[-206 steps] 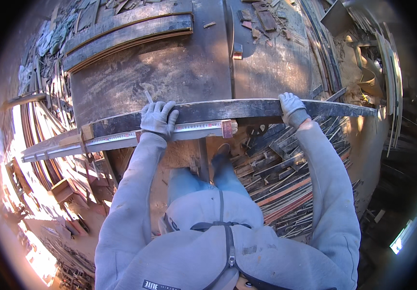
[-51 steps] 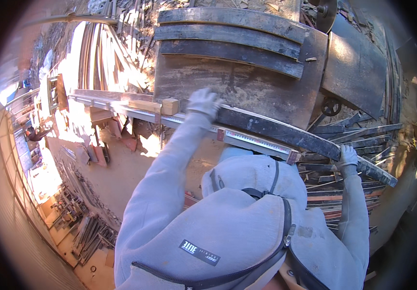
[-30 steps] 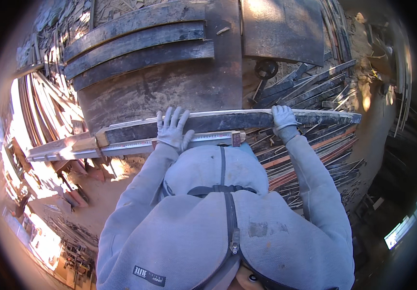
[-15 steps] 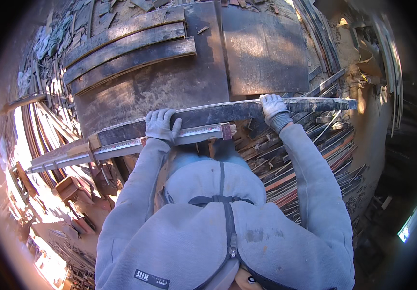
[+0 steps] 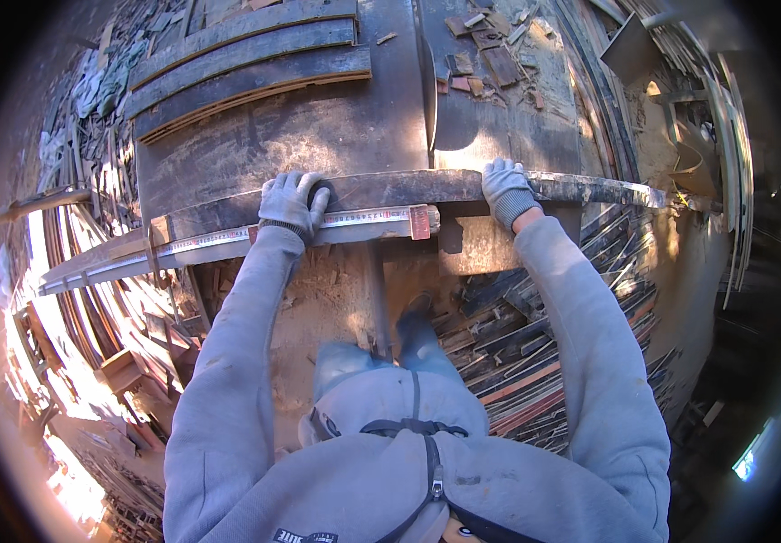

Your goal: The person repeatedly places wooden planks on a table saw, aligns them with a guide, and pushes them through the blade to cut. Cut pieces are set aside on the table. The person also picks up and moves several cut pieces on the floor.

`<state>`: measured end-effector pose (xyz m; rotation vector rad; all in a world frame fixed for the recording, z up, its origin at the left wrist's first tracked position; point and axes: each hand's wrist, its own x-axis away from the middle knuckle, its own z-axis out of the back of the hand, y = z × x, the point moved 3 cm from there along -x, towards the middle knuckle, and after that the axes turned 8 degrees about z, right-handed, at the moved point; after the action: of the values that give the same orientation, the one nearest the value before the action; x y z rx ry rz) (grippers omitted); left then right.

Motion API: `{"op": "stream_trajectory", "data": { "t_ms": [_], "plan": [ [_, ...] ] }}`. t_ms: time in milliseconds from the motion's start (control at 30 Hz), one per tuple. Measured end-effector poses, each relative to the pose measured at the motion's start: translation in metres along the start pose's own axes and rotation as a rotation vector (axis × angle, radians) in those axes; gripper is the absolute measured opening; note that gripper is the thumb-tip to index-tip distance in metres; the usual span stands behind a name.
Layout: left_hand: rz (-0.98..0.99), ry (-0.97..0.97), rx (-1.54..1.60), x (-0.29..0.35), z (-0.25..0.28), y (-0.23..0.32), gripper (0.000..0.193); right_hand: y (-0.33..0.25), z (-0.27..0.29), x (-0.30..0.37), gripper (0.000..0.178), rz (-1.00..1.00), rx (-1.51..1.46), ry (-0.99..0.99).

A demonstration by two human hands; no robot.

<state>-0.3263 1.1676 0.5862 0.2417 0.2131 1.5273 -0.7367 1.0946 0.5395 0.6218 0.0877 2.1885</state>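
We have both gloved hands on 1 long dark plank (image 5: 408, 188), which runs left to right across us at arm's reach, its long axis square to our forearms. Left hand (image 5: 291, 201) lies palm-down on the plank's top face, fingers spread and partly curled over the far edge; a resting hold more than a clamp. Right hand (image 5: 505, 188) is closed round the plank farther to the right, fingers wrapped over the top.

The plank overshoots the right hand well toward its tapering right end; on the left it runs beyond the left hand. Just nearer us than the left hand, a measuring rail (image 5: 227, 240) with a red stop (image 5: 419, 222) lies parallel, touching or almost so.

Hidden: thumbs, plank's underside. Dark steel table (image 5: 318, 127) beyond both hands; its edges blur into scrap.
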Motion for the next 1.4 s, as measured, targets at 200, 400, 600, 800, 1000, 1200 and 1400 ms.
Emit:
{"op": "stream_trajectory", "data": {
  "t_ms": [200, 400, 600, 800, 1000, 1200, 1400],
  "plan": [
    [-0.01, 0.035, -0.028, 0.004, -0.004, 0.0, 0.033, 0.003, 0.016, 0.002, 0.042, 0.056, -0.1, -0.055],
    [-0.011, 0.064, -0.038, 0.002, -0.005, -0.003, 0.031, 0.011, 0.035, -0.005, 0.053, 0.102, -0.223, -0.151],
    [0.014, 0.051, -0.044, 0.003, -0.006, -0.003, 0.03, 0.009, 0.038, -0.003, 0.051, 0.097, -0.17, -0.16],
    [0.057, 0.024, -0.036, 0.005, -0.008, -0.004, 0.031, 0.008, 0.04, 0.001, 0.057, 0.056, -0.222, -0.146],
    [0.047, 0.023, -0.078, 0.006, -0.013, -0.007, 0.031, 0.008, 0.044, 0.002, 0.05, 0.06, -0.241, -0.16],
    [0.05, 0.061, -0.089, 0.004, -0.014, -0.008, 0.031, 0.008, 0.049, 0.001, 0.049, 0.06, -0.222, -0.165],
    [0.071, 0.028, -0.073, 0.005, -0.012, -0.007, 0.032, 0.006, 0.045, 0.0, 0.041, 0.071, -0.21, -0.077]
  ]
}}
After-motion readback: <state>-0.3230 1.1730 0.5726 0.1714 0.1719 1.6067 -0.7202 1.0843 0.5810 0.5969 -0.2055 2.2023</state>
